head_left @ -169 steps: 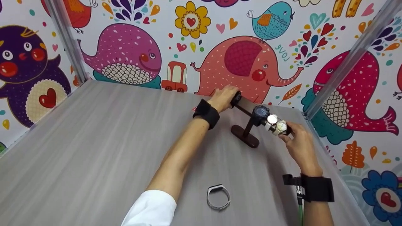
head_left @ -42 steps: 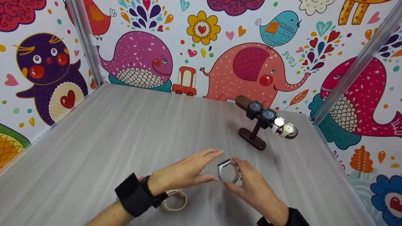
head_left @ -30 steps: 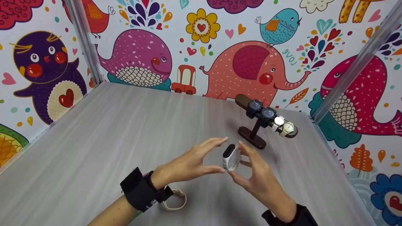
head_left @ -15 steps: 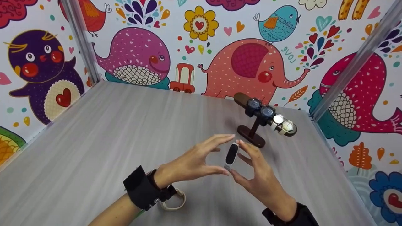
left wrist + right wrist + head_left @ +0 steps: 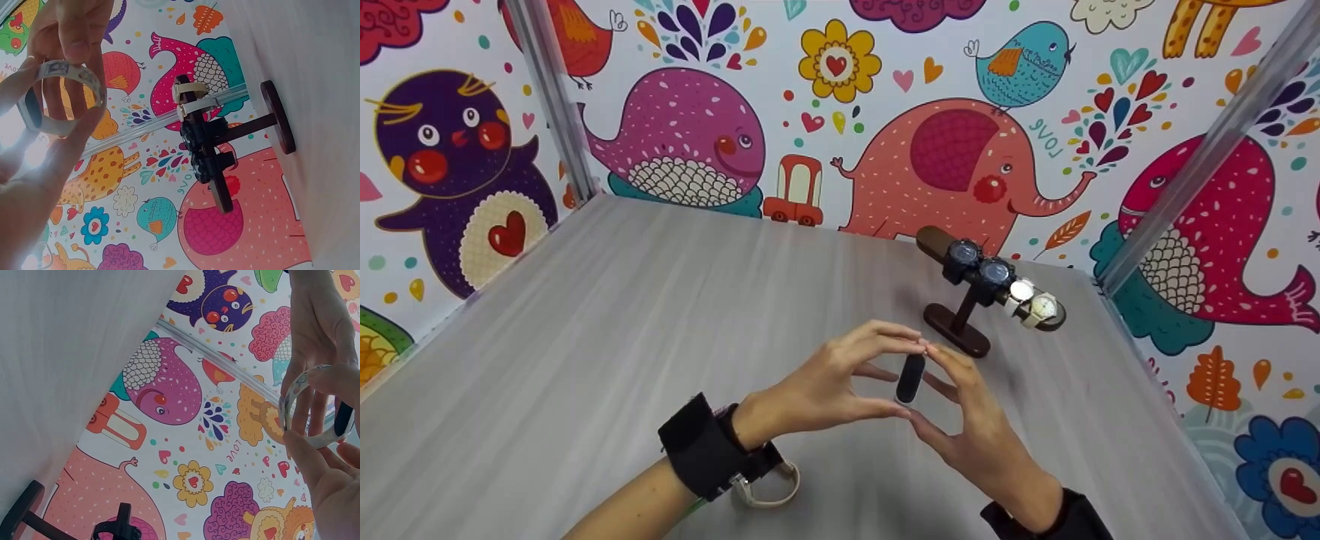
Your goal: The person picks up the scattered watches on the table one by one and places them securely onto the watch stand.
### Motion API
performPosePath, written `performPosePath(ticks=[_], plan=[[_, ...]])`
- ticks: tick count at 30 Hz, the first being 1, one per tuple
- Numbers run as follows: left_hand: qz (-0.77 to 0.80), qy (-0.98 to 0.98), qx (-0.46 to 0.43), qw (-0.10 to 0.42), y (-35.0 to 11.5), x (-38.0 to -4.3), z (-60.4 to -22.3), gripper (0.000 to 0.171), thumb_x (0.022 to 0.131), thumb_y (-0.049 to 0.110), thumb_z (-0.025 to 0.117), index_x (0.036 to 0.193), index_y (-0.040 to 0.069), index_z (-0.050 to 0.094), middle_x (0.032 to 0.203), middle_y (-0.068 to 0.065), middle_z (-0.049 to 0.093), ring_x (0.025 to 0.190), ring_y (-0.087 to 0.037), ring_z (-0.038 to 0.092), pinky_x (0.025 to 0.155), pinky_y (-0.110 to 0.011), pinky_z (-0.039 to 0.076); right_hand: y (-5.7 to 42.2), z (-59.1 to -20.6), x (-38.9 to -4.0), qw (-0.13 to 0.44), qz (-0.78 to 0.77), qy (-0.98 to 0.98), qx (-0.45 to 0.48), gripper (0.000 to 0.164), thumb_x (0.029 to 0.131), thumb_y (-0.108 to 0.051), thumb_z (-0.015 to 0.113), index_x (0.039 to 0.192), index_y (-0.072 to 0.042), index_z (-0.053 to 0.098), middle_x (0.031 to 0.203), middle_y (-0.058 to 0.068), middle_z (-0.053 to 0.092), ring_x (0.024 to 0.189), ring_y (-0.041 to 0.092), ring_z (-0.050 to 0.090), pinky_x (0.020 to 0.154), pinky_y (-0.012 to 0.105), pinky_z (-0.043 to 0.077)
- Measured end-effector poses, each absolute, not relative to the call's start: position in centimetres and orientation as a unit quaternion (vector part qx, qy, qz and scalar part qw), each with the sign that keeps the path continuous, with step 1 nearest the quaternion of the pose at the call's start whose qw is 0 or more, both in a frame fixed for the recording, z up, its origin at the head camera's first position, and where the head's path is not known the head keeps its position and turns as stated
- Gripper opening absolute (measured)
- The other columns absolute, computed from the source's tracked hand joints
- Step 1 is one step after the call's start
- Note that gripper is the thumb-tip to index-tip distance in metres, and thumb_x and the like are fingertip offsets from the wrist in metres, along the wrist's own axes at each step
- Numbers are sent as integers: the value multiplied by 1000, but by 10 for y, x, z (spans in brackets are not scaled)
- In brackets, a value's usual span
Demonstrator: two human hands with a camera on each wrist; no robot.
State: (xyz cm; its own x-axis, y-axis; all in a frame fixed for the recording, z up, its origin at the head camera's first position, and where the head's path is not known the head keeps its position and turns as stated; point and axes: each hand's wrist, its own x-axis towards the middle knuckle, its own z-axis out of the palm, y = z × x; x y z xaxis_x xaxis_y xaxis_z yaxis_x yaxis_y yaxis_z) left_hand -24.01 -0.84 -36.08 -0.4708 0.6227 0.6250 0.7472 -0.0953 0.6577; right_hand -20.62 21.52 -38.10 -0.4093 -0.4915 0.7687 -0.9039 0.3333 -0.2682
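Observation:
A fitness band (image 5: 911,379) with an oblong black screen and a pale strap is held up above the table, its screen turned to the head camera. My left hand (image 5: 829,382) holds it from the left, fingertips at its upper end and thumb at its lower end. From the right, my right hand (image 5: 979,420) pinches the same ends, and the fingertips of both hands meet there. In the left wrist view the band (image 5: 59,68) is a closed loop with a pattern on its strap. The right wrist view shows the band's dark screen (image 5: 343,417) between the fingers.
A dark brown watch stand (image 5: 956,330) is at the back right, bearing two black watches (image 5: 996,271) and two pale-strapped watches (image 5: 1041,307). A cream band (image 5: 781,499) lies on the grey table (image 5: 660,315), partly behind my left wrist strap. Patterned walls border the table.
Both hands have left the stand, where a black watch now sits farther left. The fitness band was lifted off the table and turned screen-forward. The left fingers have closed onto it.

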Motion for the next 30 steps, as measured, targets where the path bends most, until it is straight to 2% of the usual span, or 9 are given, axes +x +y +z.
performPosePath(ticks=[6,10,14,16,17,22,25,26,30], plan=[[-531,-673,-512,53,-4,-249,-358,59,83,8,80,137,1,55,140,-18,50,130,-29,56,91,-25,57,219,-378,-214,300,332,-767,459,67,95,-19,61,143,19,34,140,31,45,146,12,39,105,20,48],[-533,-677,-506,49,-1,-256,-356,60,84,9,80,137,0,54,138,-18,51,130,-28,56,92,-25,57,223,-373,-218,303,319,-776,452,70,92,-16,66,144,18,34,142,30,44,145,13,39,107,21,46],[-533,-681,-499,56,0,-266,-354,60,84,10,80,136,-1,53,137,-19,52,129,-29,58,92,-26,57,230,-367,-223,309,312,-786,434,85,76,5,82,145,16,34,145,28,44,144,13,41,109,20,44],[-533,-685,-494,58,1,-271,-353,59,83,10,80,135,-1,54,137,-19,53,128,-28,59,92,-26,58,234,-364,-226,316,303,-796,418,94,66,16,85,145,15,34,145,27,44,143,13,42,110,17,42],[-535,-686,-489,58,1,-274,-352,59,83,10,80,135,0,54,136,-18,53,127,-28,59,91,-26,58,237,-362,-227,322,299,-800,409,95,64,18,84,145,15,35,144,27,45,142,13,42,110,16,41],[-543,-702,-458,50,2,-289,-347,58,82,10,82,133,2,56,133,-15,55,124,-26,61,90,-26,59,254,-354,-235,341,268,-833,343,83,76,6,82,146,10,37,143,27,46,140,16,44,109,10,38],[-540,-716,-439,48,5,-305,-342,57,82,7,82,132,1,56,132,-16,55,125,-27,60,91,-28,59,267,-351,-242,368,255,-841,305,80,77,4,82,146,6,41,143,24,48,132,21,51,108,7,37],[-540,-721,-432,47,6,-312,-341,57,82,5,81,132,1,55,132,-16,55,126,-28,60,91,-29,59,271,-350,-245,379,251,-841,293,81,74,9,82,145,5,43,142,24,49,126,25,55,106,5,36],[-538,-740,-401,41,11,-340,-337,56,82,0,79,132,1,54,135,-15,54,132,-31,58,96,-30,56,293,-353,-260,403,244,-850,234,71,76,10,80,140,6,49,138,26,52,116,37,57,105,1,30]])
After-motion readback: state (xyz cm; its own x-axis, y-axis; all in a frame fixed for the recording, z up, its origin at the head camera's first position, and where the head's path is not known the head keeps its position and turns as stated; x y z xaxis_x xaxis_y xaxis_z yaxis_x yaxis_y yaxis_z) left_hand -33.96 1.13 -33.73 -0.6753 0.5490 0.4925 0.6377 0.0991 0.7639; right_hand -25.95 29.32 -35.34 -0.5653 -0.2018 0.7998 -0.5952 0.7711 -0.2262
